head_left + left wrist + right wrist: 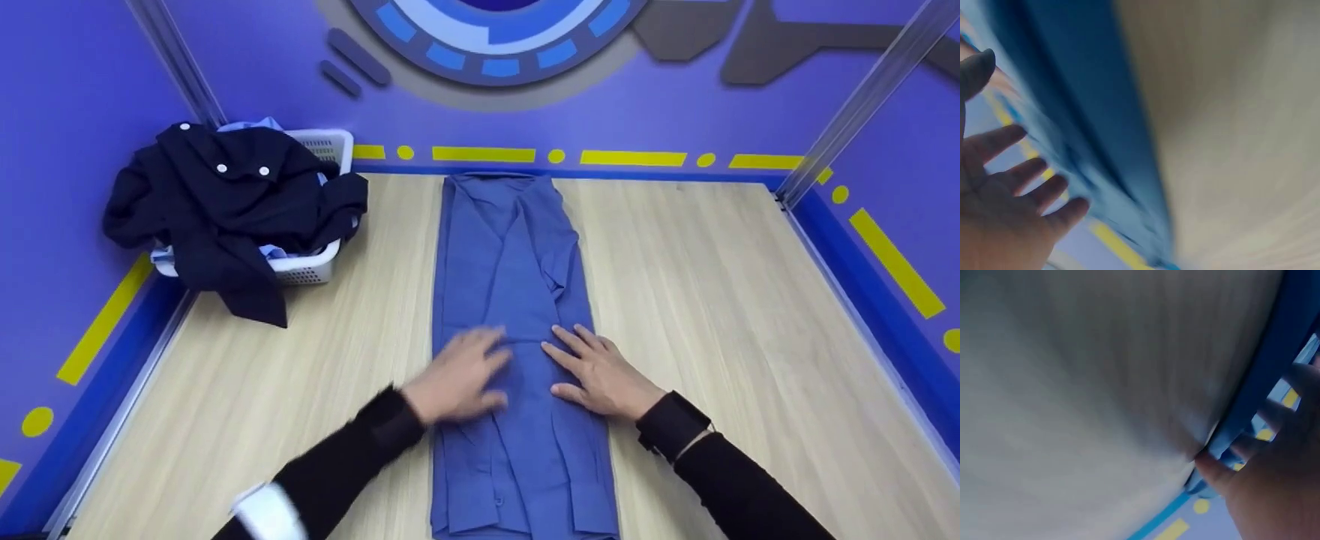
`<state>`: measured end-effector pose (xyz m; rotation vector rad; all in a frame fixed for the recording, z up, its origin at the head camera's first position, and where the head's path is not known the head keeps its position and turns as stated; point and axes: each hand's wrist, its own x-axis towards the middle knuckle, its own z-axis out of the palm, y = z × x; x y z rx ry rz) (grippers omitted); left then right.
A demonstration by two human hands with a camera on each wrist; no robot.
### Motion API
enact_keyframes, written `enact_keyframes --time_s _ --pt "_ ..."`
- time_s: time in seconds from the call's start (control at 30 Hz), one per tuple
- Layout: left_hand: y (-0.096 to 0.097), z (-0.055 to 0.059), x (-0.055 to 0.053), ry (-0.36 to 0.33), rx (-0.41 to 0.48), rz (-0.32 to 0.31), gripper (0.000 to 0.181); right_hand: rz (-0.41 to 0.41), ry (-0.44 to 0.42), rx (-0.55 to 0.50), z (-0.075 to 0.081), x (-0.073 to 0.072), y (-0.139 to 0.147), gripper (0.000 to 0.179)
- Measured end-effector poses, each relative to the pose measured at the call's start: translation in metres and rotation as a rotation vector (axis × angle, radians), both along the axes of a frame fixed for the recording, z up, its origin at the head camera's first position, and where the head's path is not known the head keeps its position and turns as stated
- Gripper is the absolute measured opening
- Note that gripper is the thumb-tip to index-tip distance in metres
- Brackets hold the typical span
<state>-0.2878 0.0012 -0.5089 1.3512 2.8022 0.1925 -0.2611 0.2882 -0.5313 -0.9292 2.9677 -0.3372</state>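
Note:
A blue shirt (517,300), folded into a long narrow strip, lies lengthwise on the wooden table. Its collar end points to the back wall, and cuffs show at the near end. Over the strip's left half is my left hand (461,375), blurred, with fingers extended; in the left wrist view these fingers (1027,169) are spread and hold nothing. My right hand (600,371) rests on the shirt's right edge, fingers spread and fairly straight. The right wrist view has this hand (1275,478) along the shirt's edge, partly dark.
At the back left stands a white basket (315,270) heaped with a dark garment (232,195) with white buttons and some light blue cloth. A dark sleeve hangs over its front onto the table (720,315). Purple-blue walls (750,120) enclose the back and sides.

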Motion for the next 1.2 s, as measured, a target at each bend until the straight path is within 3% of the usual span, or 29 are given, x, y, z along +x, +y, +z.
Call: enact_keyframes --time_s 0.1,0.17,0.23,0.33,0.47,0.63,0.9,1.07,1.13,1.2 --pt "-0.017 0.001 0.052 0.068 0.045 -0.177 0.057 0.032 0.069 0.027 0.007 0.016 -0.004 0.068" --pt "-0.031 -0.002 0.079 0.111 0.076 -0.278 0.050 0.108 0.135 0.021 0.016 0.035 -0.004 0.068" --pt "-0.043 -0.005 0.099 0.106 0.124 -0.349 0.043 0.223 0.201 0.011 0.025 0.057 -0.002 0.066" --pt "-0.052 -0.012 0.117 0.087 0.181 -0.421 0.034 0.387 0.237 -0.030 0.031 0.090 0.001 0.056" --pt "-0.050 -0.019 0.123 0.070 0.226 -0.431 0.030 0.514 0.171 -0.069 0.025 0.117 0.005 0.039" --pt "-0.046 -0.020 0.125 0.045 0.212 -0.409 0.024 0.553 0.134 -0.084 0.004 0.128 0.008 0.040" --pt "-0.032 -0.024 0.133 0.269 0.037 -0.385 0.013 0.543 0.276 -0.033 -0.018 0.126 0.004 0.040" --pt "-0.029 -0.028 0.134 0.432 0.029 -0.347 0.012 0.519 0.341 -0.021 -0.018 0.121 -0.003 0.035" --pt "-0.030 -0.028 0.132 0.428 0.081 -0.323 0.011 0.520 0.341 -0.052 -0.015 0.118 -0.006 0.031" --pt "-0.033 -0.025 0.129 0.373 0.144 -0.299 0.010 0.529 0.330 -0.110 -0.010 0.114 -0.007 0.026"
